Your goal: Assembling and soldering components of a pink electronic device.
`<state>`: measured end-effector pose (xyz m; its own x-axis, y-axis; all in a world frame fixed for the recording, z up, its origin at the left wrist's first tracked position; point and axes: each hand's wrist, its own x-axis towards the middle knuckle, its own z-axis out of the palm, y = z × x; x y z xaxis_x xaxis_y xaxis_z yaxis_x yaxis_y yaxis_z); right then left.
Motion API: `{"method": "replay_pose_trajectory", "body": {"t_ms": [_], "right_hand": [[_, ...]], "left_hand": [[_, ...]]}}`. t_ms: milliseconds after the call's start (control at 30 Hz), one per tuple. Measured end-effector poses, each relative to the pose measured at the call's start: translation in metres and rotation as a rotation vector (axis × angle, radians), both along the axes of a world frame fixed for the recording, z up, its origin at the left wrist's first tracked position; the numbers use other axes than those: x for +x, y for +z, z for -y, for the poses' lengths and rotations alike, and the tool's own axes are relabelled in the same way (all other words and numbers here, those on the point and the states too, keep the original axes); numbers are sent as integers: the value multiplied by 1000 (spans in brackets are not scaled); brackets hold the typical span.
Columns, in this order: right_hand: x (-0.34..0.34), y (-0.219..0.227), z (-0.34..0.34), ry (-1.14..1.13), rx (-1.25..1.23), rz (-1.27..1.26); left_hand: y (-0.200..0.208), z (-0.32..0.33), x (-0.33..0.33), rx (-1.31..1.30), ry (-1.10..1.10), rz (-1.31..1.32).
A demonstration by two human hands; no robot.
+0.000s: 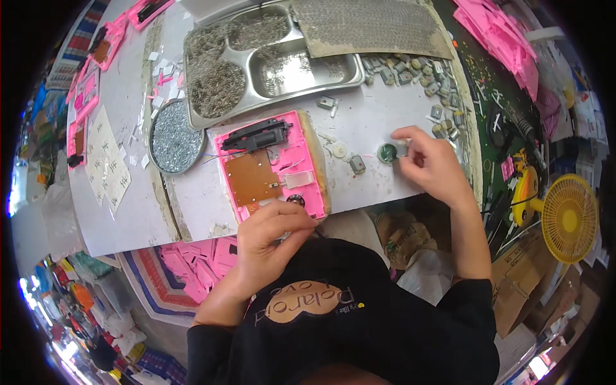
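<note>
A pink plastic housing [299, 144] lies open before me, with a brown circuit board [250, 176], a black mechanism [258, 136] and a whitish block [298, 180] inside. My left hand [273, 234] rests at its near edge, thumb and fingers pinched together beside a small dark round part [296, 200]. Whatever the fingertips hold is hidden. On the right, my right hand [437, 163] hovers by a small round dish with dark green contents [387, 153], index finger stretched beyond it and thumb apart. Nearby lie a small grey motor [357, 164] and a pale gear [339, 150].
A steel compartment tray [301, 72] of small metal parts stands at the back, partly under a worn grey board [372, 27]. Left of the housing is a round dish of screws [174, 138]. Loose motors [443, 90] crowd the right; a yellow fan [569, 219] stands beyond.
</note>
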<state>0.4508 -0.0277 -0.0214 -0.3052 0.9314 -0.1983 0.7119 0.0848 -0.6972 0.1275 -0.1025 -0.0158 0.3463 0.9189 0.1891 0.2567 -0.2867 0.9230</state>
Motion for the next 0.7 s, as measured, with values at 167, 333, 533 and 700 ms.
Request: {"method": "replay_pose_trajectory", "body": {"t_ms": [167,333,533,700], "right_hand": [[-39,14,26,-232,-382,-770],[-93,3,45,-144,-717,-1025],[-104,-15,48,-104,-812,-1183],[-111,-8,44,-79,-830,-1091]], "left_hand": [[-1,1,3,-117,52,56],[-11,4,6,-235,148,151],[-6,3,-3,-247,125,140],[-7,6,-5,-255,133,183]]}}
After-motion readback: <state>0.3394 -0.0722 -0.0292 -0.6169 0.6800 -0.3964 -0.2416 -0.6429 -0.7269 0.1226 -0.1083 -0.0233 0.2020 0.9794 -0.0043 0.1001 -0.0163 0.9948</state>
